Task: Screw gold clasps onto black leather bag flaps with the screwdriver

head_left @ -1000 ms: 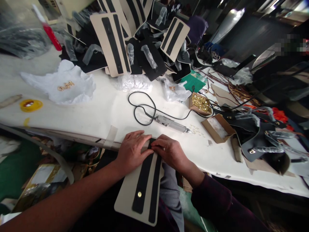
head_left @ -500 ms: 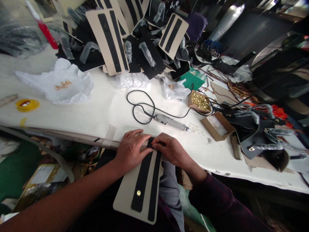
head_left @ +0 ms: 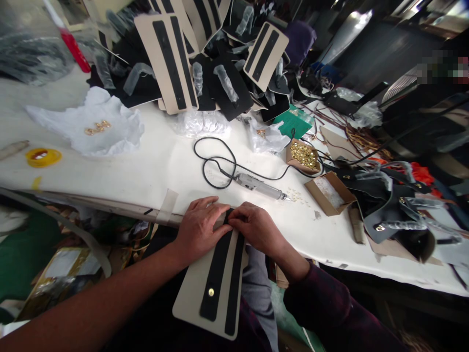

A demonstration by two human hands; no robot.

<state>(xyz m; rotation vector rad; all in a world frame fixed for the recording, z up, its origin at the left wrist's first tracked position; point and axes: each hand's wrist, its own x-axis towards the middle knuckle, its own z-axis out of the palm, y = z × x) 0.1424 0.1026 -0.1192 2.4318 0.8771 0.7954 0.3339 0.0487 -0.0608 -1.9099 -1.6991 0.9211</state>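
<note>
A beige panel with two black strips (head_left: 190, 298) slants from my lap up to the table's front edge. One strip bears a round gold stud (head_left: 211, 292) near its lower end. My left hand (head_left: 203, 230) holds the panel's upper part, thumb and fingers bent over the wider strip. Beside it, my right hand (head_left: 254, 225) has its thumb and fingertips pinched together at that strip's upper end. Whatever sits between those fingertips is hidden. Beyond the hands, a grey corded power screwdriver (head_left: 260, 187) lies on the white table (head_left: 161, 166).
Small pale bits lie by the screwdriver's tip. To the right stand a box of gold fittings (head_left: 303, 155) and an open cardboard box (head_left: 331, 193), near black bag pieces (head_left: 384, 205). Similar panels (head_left: 166, 63) are heaped behind. A yellow tape roll (head_left: 43, 157) lies left.
The right hand's fingertips have shifted slightly over the strip's upper end. The left hand and the panel stay almost in place.
</note>
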